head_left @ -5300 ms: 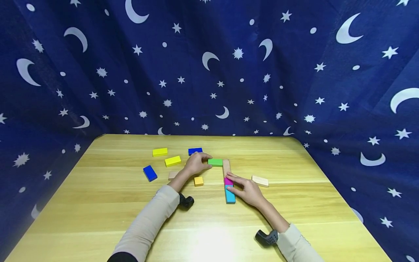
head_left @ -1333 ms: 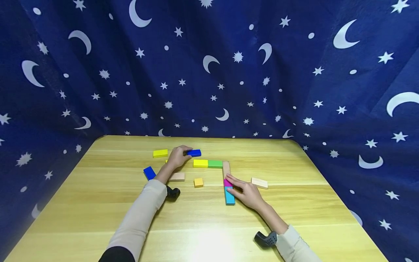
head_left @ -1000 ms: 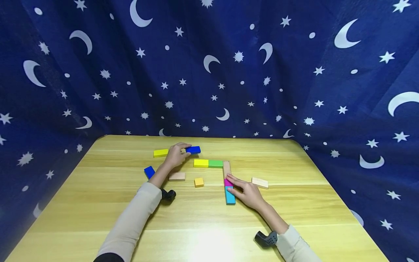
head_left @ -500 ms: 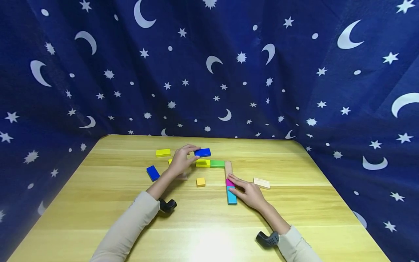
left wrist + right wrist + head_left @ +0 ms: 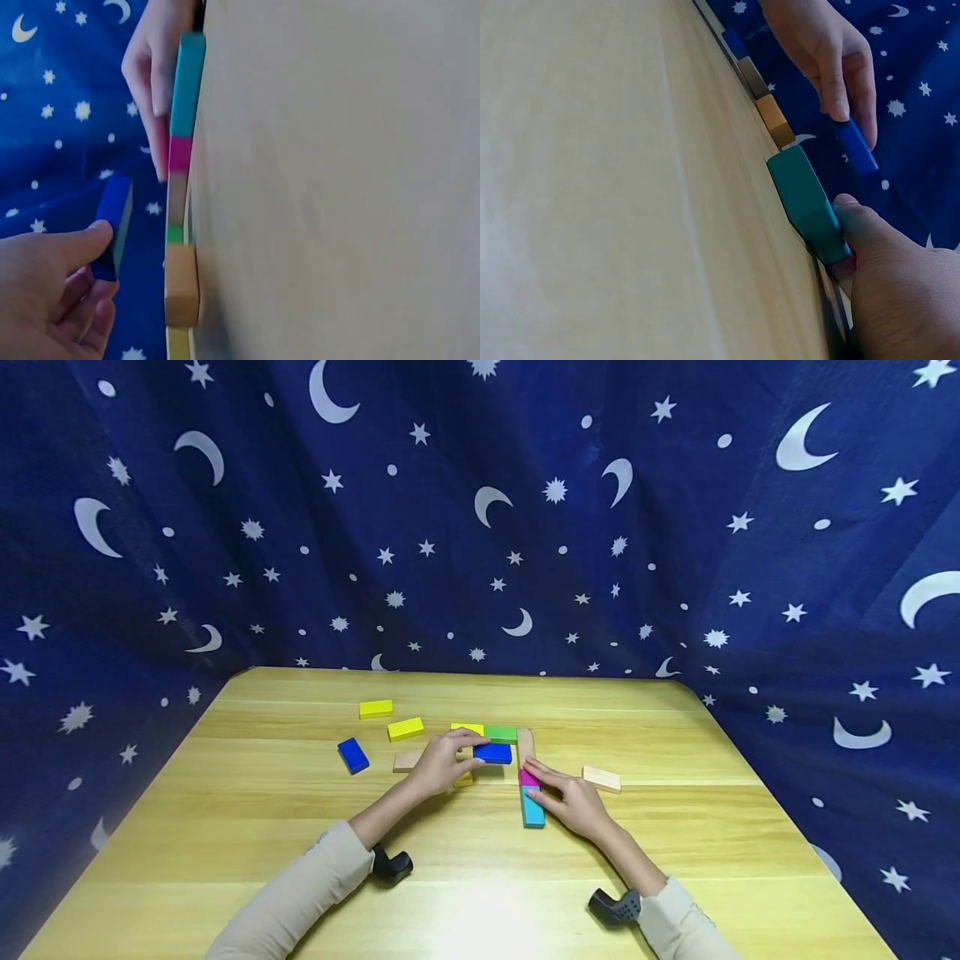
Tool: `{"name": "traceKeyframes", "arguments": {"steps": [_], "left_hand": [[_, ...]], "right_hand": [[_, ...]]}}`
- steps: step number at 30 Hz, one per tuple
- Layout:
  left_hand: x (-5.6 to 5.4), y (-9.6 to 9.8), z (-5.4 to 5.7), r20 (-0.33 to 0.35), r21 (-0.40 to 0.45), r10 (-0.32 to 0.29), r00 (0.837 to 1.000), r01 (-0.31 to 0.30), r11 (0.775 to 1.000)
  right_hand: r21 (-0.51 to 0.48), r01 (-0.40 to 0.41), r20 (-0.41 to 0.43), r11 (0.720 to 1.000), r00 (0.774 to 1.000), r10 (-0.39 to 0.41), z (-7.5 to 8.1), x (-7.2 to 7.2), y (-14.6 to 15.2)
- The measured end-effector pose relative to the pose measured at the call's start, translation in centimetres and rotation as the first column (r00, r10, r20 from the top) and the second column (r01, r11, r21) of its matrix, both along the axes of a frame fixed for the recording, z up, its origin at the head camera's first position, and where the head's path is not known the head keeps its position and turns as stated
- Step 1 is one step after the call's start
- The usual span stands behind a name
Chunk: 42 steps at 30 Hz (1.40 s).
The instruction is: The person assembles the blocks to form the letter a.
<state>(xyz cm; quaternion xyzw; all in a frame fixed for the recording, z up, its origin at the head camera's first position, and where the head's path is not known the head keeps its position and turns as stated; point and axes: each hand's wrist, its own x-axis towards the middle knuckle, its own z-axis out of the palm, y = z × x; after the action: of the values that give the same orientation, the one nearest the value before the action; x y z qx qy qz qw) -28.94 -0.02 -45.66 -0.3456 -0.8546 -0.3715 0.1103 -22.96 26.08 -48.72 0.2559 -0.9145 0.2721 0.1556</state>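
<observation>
My left hand point(image 5: 441, 766) pinches a blue block point(image 5: 492, 753) between thumb and fingers. In the left wrist view this blue block point(image 5: 114, 225) is held up off the table. Below it lies a row: a yellow block point(image 5: 467, 727), partly covered by my fingers, then a green block point(image 5: 501, 734). The green one meets a plain wooden block point(image 5: 526, 743), followed towards me by a pink block point(image 5: 529, 777) and a light blue block point(image 5: 532, 810). My right hand point(image 5: 577, 802) rests along this column with extended fingers, the thumb touching the light blue block.
On the left lie two yellow blocks point(image 5: 375, 709), another blue block point(image 5: 353, 755) and a plain block point(image 5: 406, 762). A small orange block point(image 5: 465, 780) sits partly behind my left hand. One pale block point(image 5: 601, 779) lies right of my right hand. A starry curtain point(image 5: 555, 568) hangs behind the table.
A yellow block has joined the green one's left end. My left hand has since lifted the blue block from the back and brought it right and nearer me. The right hand stays put.
</observation>
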Motion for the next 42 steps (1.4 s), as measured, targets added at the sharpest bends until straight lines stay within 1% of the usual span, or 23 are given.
{"name": "traceKeyframes", "arguments": {"steps": [4, 10, 14, 17, 22, 26, 35, 42], "left_hand": [[0.6, 0.4, -0.5, 0.013, -0.010, -0.024, 1.000, 0.024, 1.000], [1.2, 0.7, -1.2, 0.047, -0.022, -0.036, 0.998, 0.037, 0.999], [1.4, 0.8, -1.8, 0.058, -0.016, -0.052, 0.997, 0.053, 0.998], [1.4, 0.8, -2.3, 0.061, -0.012, -0.062, 0.996, 0.062, 0.998], [1.5, 1.0, -2.9, 0.051, -0.019, -0.063, 0.997, 0.064, 0.998], [1.5, 1.0, -3.2, 0.039, -0.033, -0.051, 0.998, 0.053, 0.998], [1.7, 1.1, -3.0, 0.052, -0.096, -0.031, 0.998, 0.036, 0.995], [1.5, 1.3, -3.4, 0.016, -0.103, -0.024, 1.000, 0.025, 0.994]], "right_hand": [[-0.002, 0.004, 0.005, 1.000, 1.000, -0.004, 0.1, 0.0, 0.1], [0.000, 0.001, 0.015, 1.000, 1.000, -0.001, 0.2, 0.0, 0.0], [-0.002, -0.004, 0.023, 1.000, 1.000, 0.004, 0.2, 0.0, 0.0], [0.010, -0.006, 0.006, 1.000, 1.000, 0.006, 0.1, 0.0, 0.0], [0.016, -0.002, 0.008, 1.000, 1.000, 0.002, 0.2, 0.0, 0.0], [0.009, 0.005, 0.022, 1.000, 1.000, -0.005, 0.3, 0.0, 0.0], [0.009, 0.007, 0.026, 1.000, 1.000, -0.007, 0.3, 0.0, 0.0], [0.009, 0.011, 0.028, 1.000, 1.000, -0.011, 0.3, 0.0, 0.0]]}}
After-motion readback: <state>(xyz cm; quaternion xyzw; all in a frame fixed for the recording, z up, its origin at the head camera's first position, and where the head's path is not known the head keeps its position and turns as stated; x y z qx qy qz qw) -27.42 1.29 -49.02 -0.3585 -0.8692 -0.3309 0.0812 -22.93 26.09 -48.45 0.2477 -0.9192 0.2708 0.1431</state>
